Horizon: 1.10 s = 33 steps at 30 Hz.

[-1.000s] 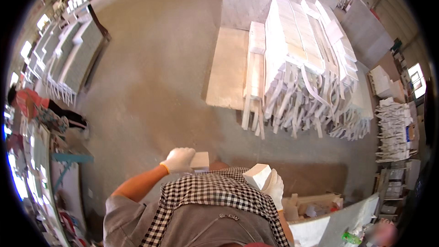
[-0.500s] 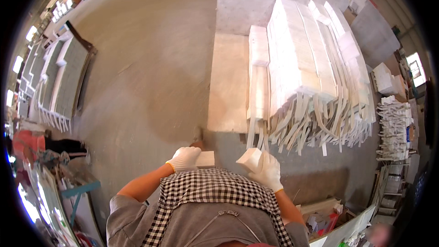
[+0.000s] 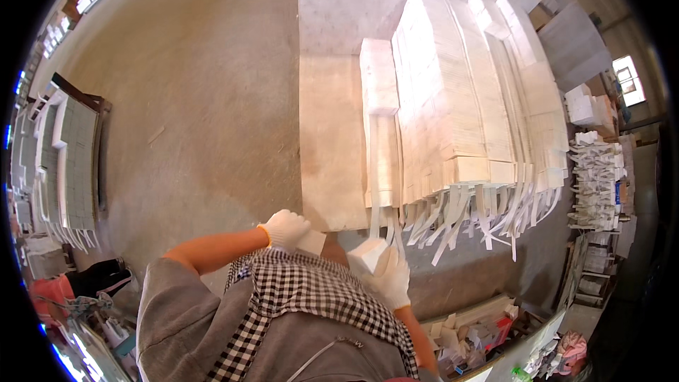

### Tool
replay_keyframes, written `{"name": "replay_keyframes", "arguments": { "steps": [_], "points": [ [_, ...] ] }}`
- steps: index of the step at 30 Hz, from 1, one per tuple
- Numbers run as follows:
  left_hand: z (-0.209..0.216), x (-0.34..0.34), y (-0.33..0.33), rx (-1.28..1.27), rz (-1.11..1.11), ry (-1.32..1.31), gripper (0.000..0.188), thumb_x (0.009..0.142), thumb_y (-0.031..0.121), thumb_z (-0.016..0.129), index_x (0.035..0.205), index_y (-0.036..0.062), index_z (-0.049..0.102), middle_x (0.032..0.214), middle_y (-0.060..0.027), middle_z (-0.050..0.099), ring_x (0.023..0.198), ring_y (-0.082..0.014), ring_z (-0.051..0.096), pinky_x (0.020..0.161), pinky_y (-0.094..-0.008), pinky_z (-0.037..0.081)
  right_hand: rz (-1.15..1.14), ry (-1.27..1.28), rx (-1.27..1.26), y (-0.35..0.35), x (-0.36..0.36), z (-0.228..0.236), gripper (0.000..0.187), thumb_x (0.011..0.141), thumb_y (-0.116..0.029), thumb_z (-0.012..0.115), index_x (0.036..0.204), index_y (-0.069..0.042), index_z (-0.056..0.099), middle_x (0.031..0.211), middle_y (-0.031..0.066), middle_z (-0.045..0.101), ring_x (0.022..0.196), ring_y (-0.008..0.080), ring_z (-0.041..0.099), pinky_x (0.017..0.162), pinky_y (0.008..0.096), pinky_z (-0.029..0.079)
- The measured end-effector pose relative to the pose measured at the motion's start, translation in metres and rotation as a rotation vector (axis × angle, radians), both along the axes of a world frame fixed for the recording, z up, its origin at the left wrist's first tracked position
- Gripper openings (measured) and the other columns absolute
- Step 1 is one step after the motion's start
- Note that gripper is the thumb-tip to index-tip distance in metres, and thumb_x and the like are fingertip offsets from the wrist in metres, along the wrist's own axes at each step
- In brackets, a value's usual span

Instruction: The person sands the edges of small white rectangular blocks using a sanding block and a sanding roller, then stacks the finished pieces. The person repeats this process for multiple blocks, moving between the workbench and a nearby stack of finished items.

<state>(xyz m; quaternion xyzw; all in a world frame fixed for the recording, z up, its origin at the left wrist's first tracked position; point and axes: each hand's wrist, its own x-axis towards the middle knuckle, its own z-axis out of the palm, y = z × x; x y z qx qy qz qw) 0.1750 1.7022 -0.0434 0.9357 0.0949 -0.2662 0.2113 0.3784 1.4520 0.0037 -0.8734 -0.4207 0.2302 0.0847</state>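
My left hand (image 3: 286, 230), in a white knit glove, is closed round a pale cream block (image 3: 311, 242) in front of my checked apron. My right hand (image 3: 390, 277), gloved the same way, grips a second pale block (image 3: 368, 254), with its flat end facing away from me. A gap separates the two blocks. Just beyond them is the near edge of a board (image 3: 332, 198), bearing a big stack of long white pieces (image 3: 438, 92). Loose strips (image 3: 470, 216) dangle from the stack's near end. The fingers' undersides are hidden.
Another white stack (image 3: 74, 148) stands at the far left. A person in dark trousers (image 3: 99, 279) is at the lower left. A bin of offcuts (image 3: 460, 336) lies at the lower right, near a shelf rack (image 3: 598, 184) of white pieces. Concrete floor (image 3: 205, 99) stretches ahead.
My view and body have turned to the right, so the big stack sits further left and nearer. Both hands still hold their blocks; the right one has shifted slightly down and left in the picture.
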Motion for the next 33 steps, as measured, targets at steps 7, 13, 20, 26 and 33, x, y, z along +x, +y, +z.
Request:
{"name": "replay_keyframes", "arguments": {
  "steps": [7,13,20,26,33],
  "points": [
    [-0.040,0.077,0.028,-0.137,0.081,0.036,0.043,0.061,0.027,0.082,0.093,0.0044,0.064,0.092,-0.0152,0.069,0.089,-0.0322,0.069,0.078,-0.0426,0.054,0.154,-0.009,-0.023,0.088,0.102,-0.073,0.069,0.068,-0.028,0.079,0.124,-0.002,0.049,0.112,0.0205,0.059,0.107,0.0400,0.057,0.090,0.0497,0.047],
    [-0.137,0.122,0.055,-0.271,0.077,-0.029,0.046,0.060,0.029,0.082,0.094,0.0052,0.063,0.090,-0.0145,0.067,0.086,-0.0331,0.068,0.076,-0.0435,0.053,0.118,-0.069,0.015,0.185,0.163,-0.136,0.074,0.067,-0.031,0.081,0.129,-0.005,0.048,0.117,0.0181,0.057,0.109,0.0393,0.057,0.090,0.0497,0.048],
    [-0.257,0.164,0.130,-0.299,0.130,-0.019,0.038,0.065,0.027,0.078,0.094,0.0059,0.065,0.091,-0.0137,0.068,0.089,-0.0318,0.068,0.076,-0.0433,0.051,0.205,-0.138,-0.039,0.298,0.234,-0.262,0.087,0.061,-0.028,0.086,0.136,-0.007,0.045,0.123,0.0181,0.053,0.112,0.0403,0.053,0.093,0.0513,0.046],
    [-0.340,0.162,0.174,-0.346,0.282,0.140,0.039,0.066,0.020,0.075,0.101,0.0064,0.062,0.095,-0.0131,0.066,0.093,-0.0317,0.064,0.080,-0.0430,0.049,0.453,-0.202,-0.081,0.364,0.297,-0.371,0.080,0.062,-0.020,0.083,0.133,-0.007,0.049,0.119,0.0157,0.055,0.111,0.0366,0.054,0.094,0.0485,0.045],
    [-0.379,0.175,0.184,-0.351,0.370,0.158,0.040,0.064,0.018,0.076,0.098,0.0051,0.059,0.093,-0.0138,0.065,0.090,-0.0325,0.063,0.079,-0.0436,0.049,0.691,-0.175,-0.033,0.420,0.347,-0.415,0.071,0.064,-0.011,0.077,0.130,-0.003,0.052,0.117,0.0145,0.056,0.110,0.0346,0.054,0.095,0.0457,0.044]
  ]
}}
